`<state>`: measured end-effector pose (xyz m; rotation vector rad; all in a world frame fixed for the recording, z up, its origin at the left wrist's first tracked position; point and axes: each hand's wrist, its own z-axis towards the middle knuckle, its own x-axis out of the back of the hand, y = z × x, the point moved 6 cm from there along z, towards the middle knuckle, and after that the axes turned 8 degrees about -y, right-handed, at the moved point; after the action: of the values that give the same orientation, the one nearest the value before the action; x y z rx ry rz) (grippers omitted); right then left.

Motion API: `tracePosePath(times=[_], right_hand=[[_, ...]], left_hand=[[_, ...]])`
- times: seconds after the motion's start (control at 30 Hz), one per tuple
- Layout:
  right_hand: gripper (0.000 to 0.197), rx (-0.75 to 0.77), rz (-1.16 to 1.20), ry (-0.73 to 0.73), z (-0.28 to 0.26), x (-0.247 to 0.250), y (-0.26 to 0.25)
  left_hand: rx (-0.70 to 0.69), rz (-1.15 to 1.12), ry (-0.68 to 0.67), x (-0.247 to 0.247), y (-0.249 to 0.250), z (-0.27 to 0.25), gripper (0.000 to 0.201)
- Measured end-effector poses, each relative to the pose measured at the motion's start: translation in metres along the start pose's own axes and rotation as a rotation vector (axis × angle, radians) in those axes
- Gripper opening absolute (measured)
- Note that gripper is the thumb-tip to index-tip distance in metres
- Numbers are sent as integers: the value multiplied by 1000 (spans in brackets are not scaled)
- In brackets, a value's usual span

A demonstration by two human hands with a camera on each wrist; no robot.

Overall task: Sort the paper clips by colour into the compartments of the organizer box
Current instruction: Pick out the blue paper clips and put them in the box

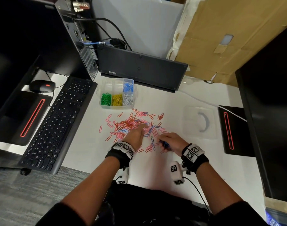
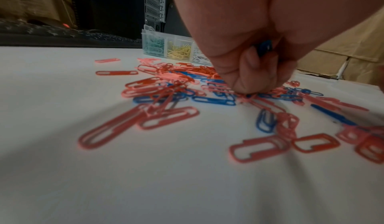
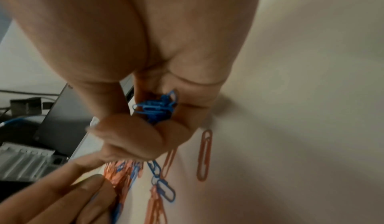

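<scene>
A loose pile of red, pink and blue paper clips (image 1: 129, 123) (image 2: 166, 86) lies on the white desk in front of the clear organizer box (image 1: 116, 107) (image 2: 145, 46). Its front row holds green, yellow and white clips, and its back right compartment holds blue ones (image 1: 128, 87). My left hand (image 1: 145, 126) (image 2: 245, 92) has its fingertips curled down into the pile, with a blue clip (image 2: 264, 46) tucked inside it. At the pile's near right edge, my right hand (image 1: 160, 138) (image 3: 133, 142) grips a bunch of blue clips (image 1: 164, 144) (image 3: 158, 107) in its curled fingers.
The box's clear lid (image 1: 199, 121) lies to the right of the pile. A black keyboard (image 1: 58, 121) and mouse (image 1: 41, 86) are on the left, a PC tower (image 1: 77, 38) and a flat black device (image 1: 139, 69) behind the box. Monitor bases (image 1: 32, 118) (image 1: 229, 129) flank the desk.
</scene>
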<state>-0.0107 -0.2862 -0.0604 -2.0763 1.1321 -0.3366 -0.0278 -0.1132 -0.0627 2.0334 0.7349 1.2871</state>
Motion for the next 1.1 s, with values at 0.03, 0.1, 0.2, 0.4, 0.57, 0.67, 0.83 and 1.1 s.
tracePosePath(times=[0.03, 0.1, 0.2, 0.4, 0.57, 0.67, 0.83, 1.1], right_hand=[[25, -19, 40, 6, -1, 1, 1], [27, -44, 100, 9, -4, 1, 3], [32, -66, 82, 13, -7, -2, 4], [22, -5, -353, 13, -5, 0, 2], [20, 15, -723, 166, -1, -1, -6], [16, 40, -742, 206, -2, -6, -10], [13, 5, -714, 180, -1, -7, -7], [15, 32, -745, 252, 2, -7, -11]], left_hand=[[-13, -19, -2, -1, 0, 1, 30], [-46, -59, 4, -2, 3, 2, 33], [-6, -129, 9, -5, 5, 3, 32], [10, -173, 88, 1, 11, 2, 28], [-47, 83, -31, -7, 12, 8, 10], [-73, 152, -95, -11, 14, 10, 13], [-102, 199, -89, -7, 16, 11, 7], [27, 249, -91, 2, 6, 12, 13]])
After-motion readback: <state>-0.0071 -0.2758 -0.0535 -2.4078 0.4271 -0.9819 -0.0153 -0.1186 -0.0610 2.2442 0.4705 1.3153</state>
